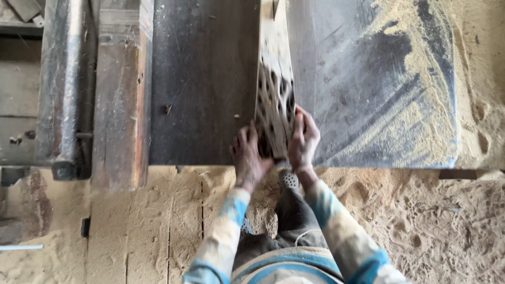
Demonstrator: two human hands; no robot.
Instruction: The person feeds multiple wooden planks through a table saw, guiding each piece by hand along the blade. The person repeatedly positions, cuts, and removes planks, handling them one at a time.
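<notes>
A dark metal desk (pixel 210 79) dusted with sawdust (pixel 421 105) fills the view, above a sawdust-covered floor (pixel 447 226). A pale wooden board (pixel 273 79), blotched dark, stands on edge on it. The left hand (pixel 250 158) and right hand (pixel 303 139) each grip closed on the board's near end.

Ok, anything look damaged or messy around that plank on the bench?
Yes. The wooden plank held between the left hand and right hand is riddled with dark holes along its near half, so it looks decayed or bored. Sawdust is heaped over the right side of the table.
</notes>
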